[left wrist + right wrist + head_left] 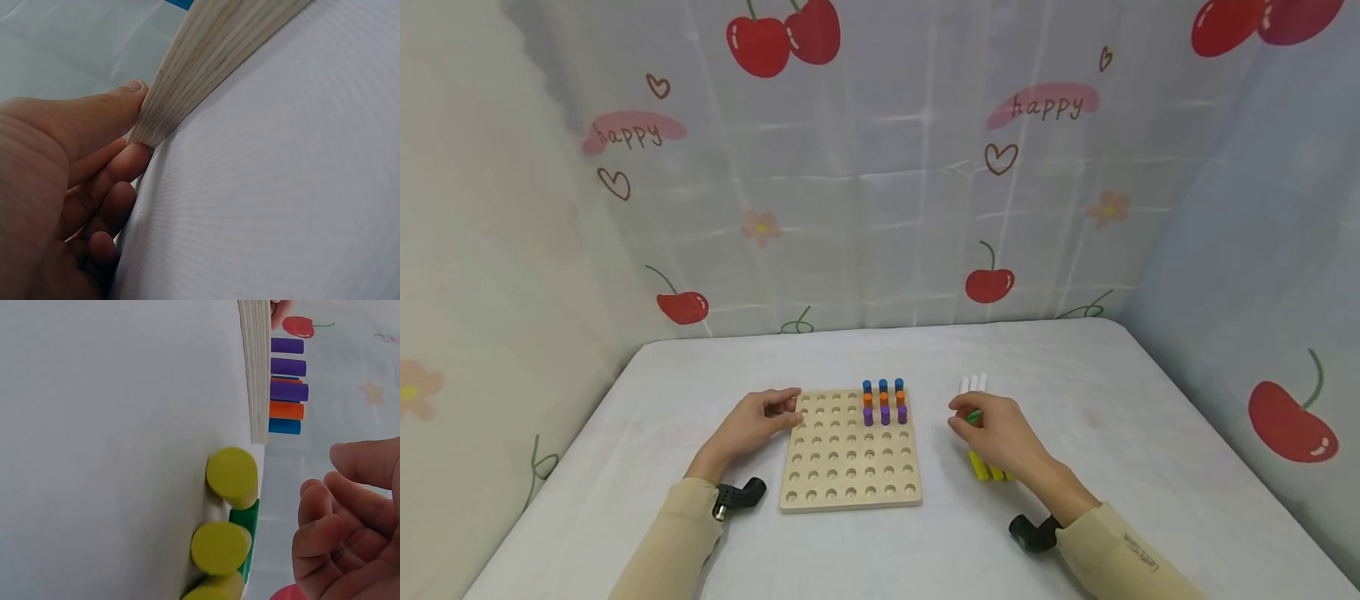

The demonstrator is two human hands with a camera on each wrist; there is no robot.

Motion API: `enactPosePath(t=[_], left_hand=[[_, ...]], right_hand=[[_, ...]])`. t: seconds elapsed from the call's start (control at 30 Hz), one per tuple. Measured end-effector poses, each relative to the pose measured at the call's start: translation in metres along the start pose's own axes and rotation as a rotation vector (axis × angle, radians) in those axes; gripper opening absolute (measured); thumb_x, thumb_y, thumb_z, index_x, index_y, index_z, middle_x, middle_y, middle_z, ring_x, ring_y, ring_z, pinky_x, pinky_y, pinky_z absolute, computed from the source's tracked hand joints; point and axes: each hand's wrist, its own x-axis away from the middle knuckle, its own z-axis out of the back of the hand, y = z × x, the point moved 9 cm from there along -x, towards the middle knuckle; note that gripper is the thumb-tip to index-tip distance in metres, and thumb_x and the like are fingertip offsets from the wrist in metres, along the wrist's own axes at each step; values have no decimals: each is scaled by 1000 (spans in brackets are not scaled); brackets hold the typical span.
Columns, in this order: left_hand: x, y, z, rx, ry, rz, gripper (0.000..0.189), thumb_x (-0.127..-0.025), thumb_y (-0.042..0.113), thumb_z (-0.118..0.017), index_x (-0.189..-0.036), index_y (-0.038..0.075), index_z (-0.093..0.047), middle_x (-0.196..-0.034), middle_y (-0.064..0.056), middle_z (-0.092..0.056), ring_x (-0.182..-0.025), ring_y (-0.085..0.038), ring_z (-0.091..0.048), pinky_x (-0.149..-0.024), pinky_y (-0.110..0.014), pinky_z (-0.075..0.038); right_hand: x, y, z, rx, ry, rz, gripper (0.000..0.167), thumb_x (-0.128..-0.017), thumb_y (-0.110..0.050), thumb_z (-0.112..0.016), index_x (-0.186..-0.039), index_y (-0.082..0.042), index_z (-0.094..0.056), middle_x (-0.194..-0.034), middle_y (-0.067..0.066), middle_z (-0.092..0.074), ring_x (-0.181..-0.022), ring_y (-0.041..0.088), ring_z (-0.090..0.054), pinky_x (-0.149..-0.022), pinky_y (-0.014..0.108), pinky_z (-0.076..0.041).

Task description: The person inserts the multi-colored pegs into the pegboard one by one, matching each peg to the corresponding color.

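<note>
A wooden pegboard (pixel 852 475) lies on the table in front of me. Blue pegs (pixel 883 386), orange pegs (pixel 883 400) and purple pegs (pixel 885 415) stand upright in its far right holes, in three rows of three. My left hand (pixel 760 425) holds the board near its far left corner, thumb and fingertip against the layered edge (pixel 194 59). Right of the board, my right hand (pixel 996 429) hovers above a green peg (pixel 973 416). A gap with nothing in it shows between its thumb and loosely bent fingers (pixel 319 537). The hand hides part of the green pegs (pixel 245 531).
Three white pegs (pixel 973 383) lie beyond my right hand. Yellow pegs (pixel 996 473) lie on its near side, partly covered by it. A white cloth covers the table (pixel 722 550). A printed curtain (pixel 880 250) hangs behind it and at the sides.
</note>
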Motion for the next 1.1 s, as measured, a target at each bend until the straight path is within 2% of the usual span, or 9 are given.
enactPosePath(t=[0.23, 0.47, 0.9, 1.1], left_hand=[[-1, 0, 0, 5, -3, 1, 56, -91, 34, -79, -142, 15, -64, -106, 1, -66, -103, -20, -54, -96, -39, -43], [-1, 1, 0, 1, -1, 5, 56, -92, 34, -79, -142, 16, -64, -106, 2, -66, -103, -20, -54, -95, -39, -43], [-1, 0, 0, -10, 8, -15, 55, -92, 33, -79, -141, 15, -64, -105, 3, -66, -102, -19, -55, -95, -39, -44], [-1, -1, -1, -9, 6, -13, 55, -92, 34, -79, -142, 16, -64, -105, 3, -66, -102, -19, -55, -95, -39, -44]], right_hand=[[9, 9, 9, -24, 24, 27, 23, -95, -22, -75, -116, -13, -74, -101, -2, -71, -79, 15, -56, -68, 27, -48], [17, 23, 16, -14, 25, -7, 22, -94, -21, -75, -114, -12, -73, -95, -1, -67, -75, 15, -54, -61, 25, -45], [20, 48, 15, -15, 3, -62, 20, -93, -20, -76, -111, -13, -73, -90, -1, -64, -78, 16, -55, -60, 26, -47], [23, 53, 13, -16, -26, -46, 15, -91, -15, -74, -106, -14, -74, -84, -1, -62, -75, 16, -55, -60, 26, -45]])
